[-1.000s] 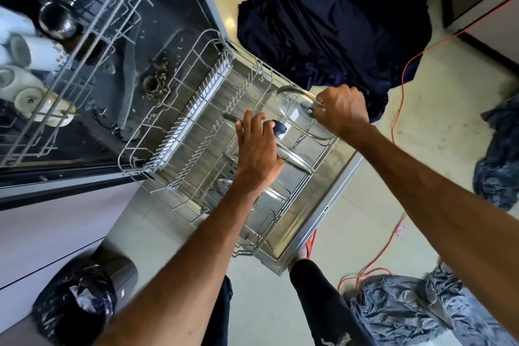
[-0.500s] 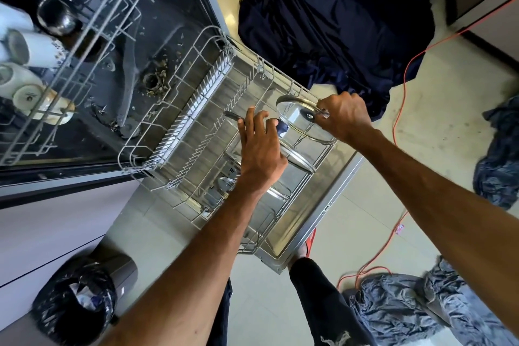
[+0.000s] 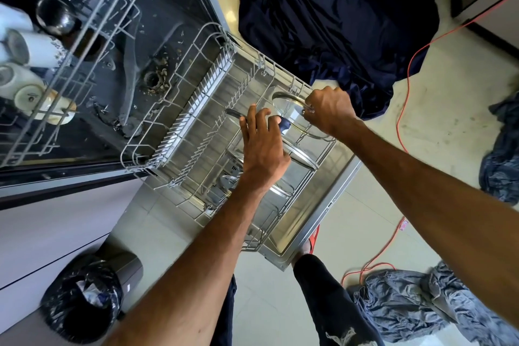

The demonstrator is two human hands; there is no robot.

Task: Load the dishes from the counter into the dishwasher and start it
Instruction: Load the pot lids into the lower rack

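In the pulled-out lower rack (image 3: 174, 135) I've got the right hand (image 3: 328, 111) clenched round the knob of a glass lid (image 3: 288, 109), which stands on edge between the tines. Left hand (image 3: 262, 149) just beside it, released, fingers straight, spread over a second lid (image 3: 302, 154) with a blue knob (image 3: 284, 124); can't tell if it touches. Third lid (image 3: 228, 181) sits under the left wrist.

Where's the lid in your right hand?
Head view, centre-right: the glass lid stands in the lower rack, far end, gripped by the right hand.
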